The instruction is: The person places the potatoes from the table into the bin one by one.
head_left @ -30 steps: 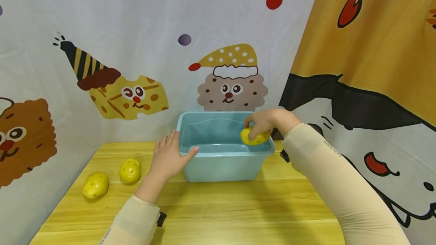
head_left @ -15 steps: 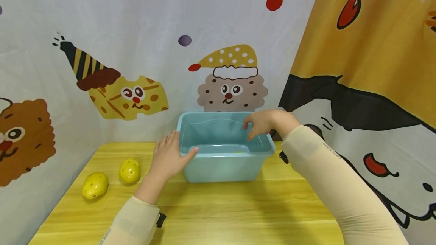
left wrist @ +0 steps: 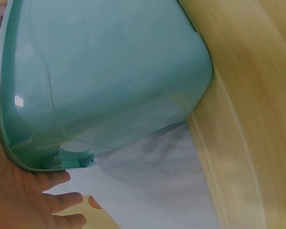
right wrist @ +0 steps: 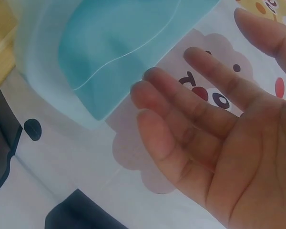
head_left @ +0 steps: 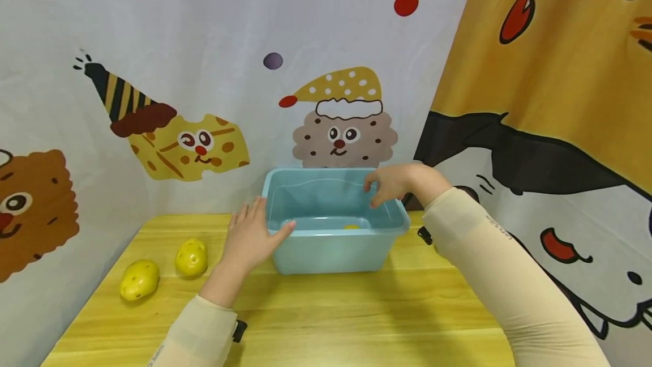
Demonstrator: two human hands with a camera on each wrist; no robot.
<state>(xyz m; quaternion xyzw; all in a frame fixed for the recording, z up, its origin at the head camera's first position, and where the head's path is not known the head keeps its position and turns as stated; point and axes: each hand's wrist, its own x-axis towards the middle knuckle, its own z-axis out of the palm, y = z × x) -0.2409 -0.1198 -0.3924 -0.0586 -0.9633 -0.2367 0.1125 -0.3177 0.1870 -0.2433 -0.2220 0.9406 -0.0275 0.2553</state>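
A light blue plastic bin (head_left: 331,255) stands upright on the table against the curtain. My left hand (head_left: 248,243) rests at its left rim with the fingers spread and straight; the left wrist view has the fingertips sticking out past the rim (left wrist: 43,169). Over the right side of the bin hovers my right hand (head_left: 394,183), fingers loosely bent; its palm (right wrist: 248,157) holds nothing in the right wrist view. Just the top of a yellow potato (head_left: 351,227) shows inside the bin, the rest hidden by the front wall.
Two more yellow potatoes, a rounder one (head_left: 191,257) and a longer one (head_left: 140,280), lie on the wooden table (head_left: 326,321) left of my left hand. A curtain printed with cartoon figures (head_left: 204,27) hangs close behind the bin.
My right hand has let go of a potato, which dropped into the bin; its fingers stay over the bin. The left hand keeps its place at the rim. The view has shifted slightly.
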